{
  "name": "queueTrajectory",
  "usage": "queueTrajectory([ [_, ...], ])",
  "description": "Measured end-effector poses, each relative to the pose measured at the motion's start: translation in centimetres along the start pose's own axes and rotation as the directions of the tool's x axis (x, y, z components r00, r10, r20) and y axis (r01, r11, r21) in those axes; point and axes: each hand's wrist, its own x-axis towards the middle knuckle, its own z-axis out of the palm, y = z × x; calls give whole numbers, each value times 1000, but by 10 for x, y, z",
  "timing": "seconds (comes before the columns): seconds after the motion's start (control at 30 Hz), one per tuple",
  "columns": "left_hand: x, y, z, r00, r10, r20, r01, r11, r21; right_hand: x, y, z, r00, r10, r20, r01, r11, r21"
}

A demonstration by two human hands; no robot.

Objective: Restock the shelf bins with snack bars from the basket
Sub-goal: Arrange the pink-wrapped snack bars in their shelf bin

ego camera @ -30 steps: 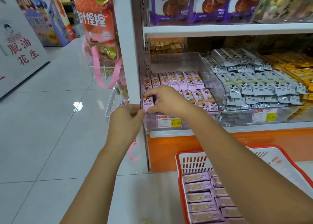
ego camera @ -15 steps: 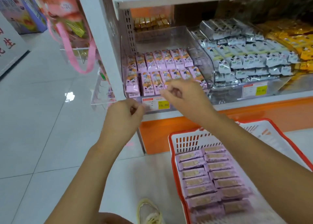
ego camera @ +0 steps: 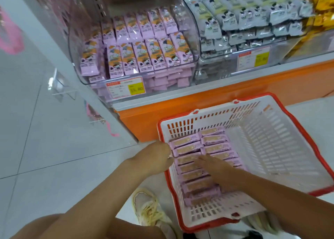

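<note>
A white basket with a red rim [ego camera: 282, 148] stands on the floor below the shelf. Two rows of pink snack bars [ego camera: 213, 141] lie in its left half. My right hand [ego camera: 219, 170] is inside the basket, fingers stretched flat over the bars in the left row. My left hand [ego camera: 155, 158] hovers at the basket's left rim, fingers loosely curled beside the bars; whether it touches one is unclear. Above, a clear shelf bin [ego camera: 196, 45] holds rows of matching pink snack bars [ego camera: 142, 56], with a price tag [ego camera: 125, 89] on its front.
A second clear bin [ego camera: 253, 58] of grey-white packets sits to the right, with yellow packets [ego camera: 323, 13] beyond it. An orange shelf base [ego camera: 226, 101] runs behind the basket. My shoe [ego camera: 150, 208] is on the tiled floor by the basket's near left corner.
Both hands have dropped from the front of the pink bin down to the basket. The view has tilted downward, and the right hand now lies on the bars.
</note>
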Motion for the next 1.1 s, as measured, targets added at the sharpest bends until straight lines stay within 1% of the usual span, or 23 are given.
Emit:
queueTrajectory([
  [0.07,4,-1,4,1000,-25,16,25,1000,17,4,2,9,999,-17,-38,15,999,-37],
  [0.13,12,-5,8,999,-47,21,48,998,-33,9,3,18,996,-29,-83,22,997,-77],
  [0.2,18,-9,10,997,-68,20,69,995,-70,11,5,25,995,-41,-86,31,993,-115],
  [0.27,20,-10,11,997,-72,20,73,994,-84,9,7,30,994,-41,-103,32,996,-87],
  [0.33,21,-10,11,998,-66,17,68,993,-92,9,8,30,984,-51,-169,45,998,-35],
  [0.4,20,-11,11,998,-57,11,58,994,-97,12,9,29,981,-48,-187,44,999,-29],
  [0.6,18,-14,14,999,-46,4,46,991,-127,21,7,23,997,-43,-67,39,998,-53],
  [0.67,17,-16,15,998,-55,-1,54,990,-131,22,5,23,997,-23,-71,23,1000,1],
  [0.73,16,-19,11,998,-68,-5,67,989,-131,19,1,19,997,-7,-73,15,994,110],
  [0.8,14,-20,4,995,-95,-11,93,988,-119,11,1,11,996,35,-85,-10,961,278],
  [0.83,12,-21,-1,995,-104,-12,102,989,-112,5,2,6,995,67,-70,-34,919,394],
  [0.87,11,-21,-6,994,-108,-7,107,988,-112,-4,3,-2,996,84,-40,-51,850,525],
  [0.9,9,-21,-10,993,-116,8,116,985,-127,-15,2,-13,996,88,2,-67,744,665],
  [0.93,7,-19,-15,991,-128,35,132,978,-160,-26,2,-25,996,78,41,-80,594,800],
  [0.97,4,-18,-20,988,-136,67,147,965,-215,-36,0,-37,995,55,86,-101,375,922],
  [1.0,0,-16,-25,987,-133,93,155,946,-286,-44,-1,-47,992,-3,130,-129,110,986],
  [1.03,-3,-14,-31,987,-117,106,148,923,-356,-52,-3,-58,988,-79,133,-143,-136,980],
  [1.07,-8,-11,-37,990,-91,107,127,902,-413,-60,-8,-70,982,-155,103,-149,-316,937],
  [1.1,-13,-7,-44,994,-56,98,95,884,-458,-67,-15,-80,978,-201,62,-147,-442,885],
])
